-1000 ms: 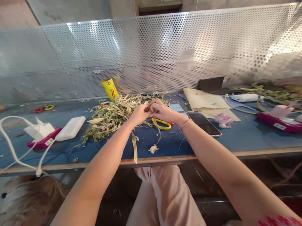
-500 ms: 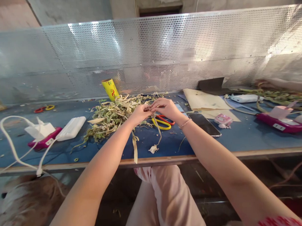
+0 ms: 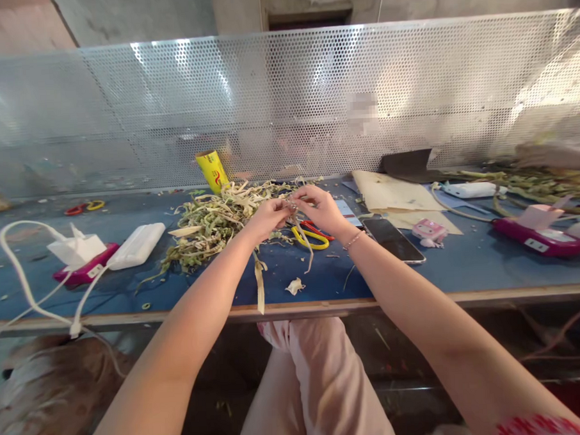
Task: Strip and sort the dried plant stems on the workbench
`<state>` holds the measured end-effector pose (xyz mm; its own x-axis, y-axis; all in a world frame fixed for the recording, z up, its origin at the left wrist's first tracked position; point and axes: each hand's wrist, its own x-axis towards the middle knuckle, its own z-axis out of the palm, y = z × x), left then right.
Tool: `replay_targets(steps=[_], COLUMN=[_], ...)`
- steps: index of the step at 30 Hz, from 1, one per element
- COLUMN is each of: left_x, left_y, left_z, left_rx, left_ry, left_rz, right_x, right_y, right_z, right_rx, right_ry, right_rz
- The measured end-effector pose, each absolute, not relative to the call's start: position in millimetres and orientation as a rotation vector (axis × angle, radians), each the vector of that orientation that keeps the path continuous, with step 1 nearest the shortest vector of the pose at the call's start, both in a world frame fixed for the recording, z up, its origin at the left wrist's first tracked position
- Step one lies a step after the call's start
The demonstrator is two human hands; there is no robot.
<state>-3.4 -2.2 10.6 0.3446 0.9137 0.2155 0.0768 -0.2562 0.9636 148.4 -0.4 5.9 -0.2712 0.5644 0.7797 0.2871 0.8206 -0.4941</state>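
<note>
My left hand (image 3: 269, 218) and my right hand (image 3: 317, 207) meet above the table, fingers pinched together on a thin dried stem (image 3: 310, 250) that hangs down between them. Left of them lies a heap of dried green and tan plant pieces (image 3: 213, 224). Under my right hand rest scissors with red and yellow handles (image 3: 314, 239). A pale dried scrap (image 3: 295, 286) lies near the table edge, and a flat straw-coloured strip (image 3: 260, 286) hangs down left of it.
A yellow tube (image 3: 212, 172) stands behind the heap. A phone (image 3: 394, 240), pink figurine (image 3: 429, 232) and tan paper (image 3: 394, 192) lie right. Left are a white power bank (image 3: 137, 246) and magenta power strip (image 3: 88, 271). Another person's blurred arm (image 3: 556, 156) reaches in far right.
The stem's lower end has lifted away from the pale scrap, which stays on the table. My right hand has shifted slightly up and left. The other person's arm has moved right.
</note>
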Motion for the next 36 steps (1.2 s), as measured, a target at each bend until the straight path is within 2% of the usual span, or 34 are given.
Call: replay_targets(steps=[9, 17, 25, 36], left_x=[-2.4, -2.5, -1.8, -1.4], left_y=[-5.2, -4.3, 1.3, -1.2], left_z=[15.5, 13.6, 6.6, 8.6], left_rx=[1.523, 1.538, 1.699, 1.804], left_ry=[0.875, 0.827, 0.818, 0.905], left_rz=[1.144, 1.202, 1.168, 1.28], right_x=[146.8, 141.4, 139.8, 136.3], right_y=[4.4, 14.0, -3.6, 0.1], right_z=[6.0, 0.0, 9.3, 6.6], right_rx=[-0.676, -0.689, -0.485, -0.501], right_ry=[-1.644, -1.452, -1.465, -1.406], right_rz=[0.485, 0.932, 1.184, 1.196])
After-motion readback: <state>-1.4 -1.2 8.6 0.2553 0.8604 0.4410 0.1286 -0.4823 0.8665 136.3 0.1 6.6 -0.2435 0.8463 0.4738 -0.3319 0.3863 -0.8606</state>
